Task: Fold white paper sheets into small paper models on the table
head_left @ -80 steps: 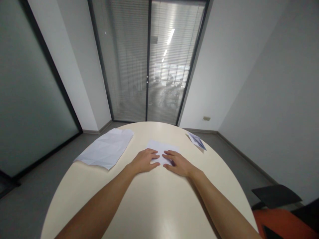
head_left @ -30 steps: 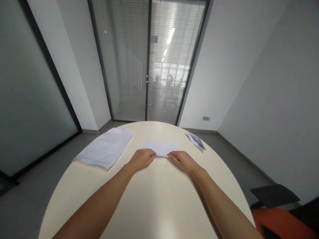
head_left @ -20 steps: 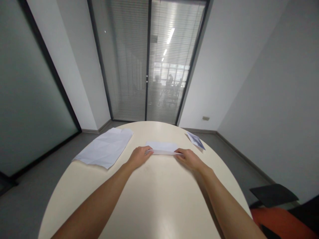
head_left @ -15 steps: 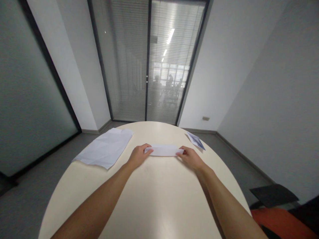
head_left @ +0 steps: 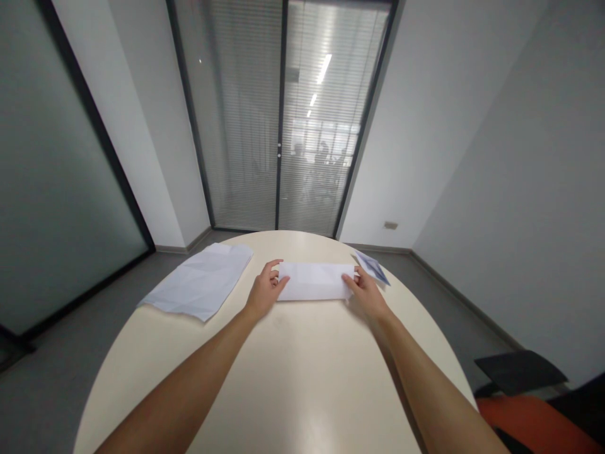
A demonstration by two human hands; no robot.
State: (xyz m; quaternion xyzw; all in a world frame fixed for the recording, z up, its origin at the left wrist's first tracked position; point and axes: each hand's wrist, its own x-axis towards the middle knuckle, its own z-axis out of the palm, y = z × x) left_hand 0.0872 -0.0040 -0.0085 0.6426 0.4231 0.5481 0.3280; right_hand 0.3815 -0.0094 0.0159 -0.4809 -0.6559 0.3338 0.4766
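A white sheet of paper, a wide strip in outline, is held up between my hands over the far half of the table. My left hand grips its left edge, thumb on the near face and fingers curled behind. At the other end my right hand pinches the right edge in the same way, its thumb lying on the paper. A faint crease runs across the sheet. What the fingers do behind the paper is partly hidden.
On the round cream table, several white sheets lie at the left edge. A folded paper with a dark bluish face rests at the far right edge. A chair with an orange seat stands at the lower right.
The paper has tilted up toward me and shows a taller face than before. My thumbs have moved onto its near face, and my right hand has shifted slightly to the right.
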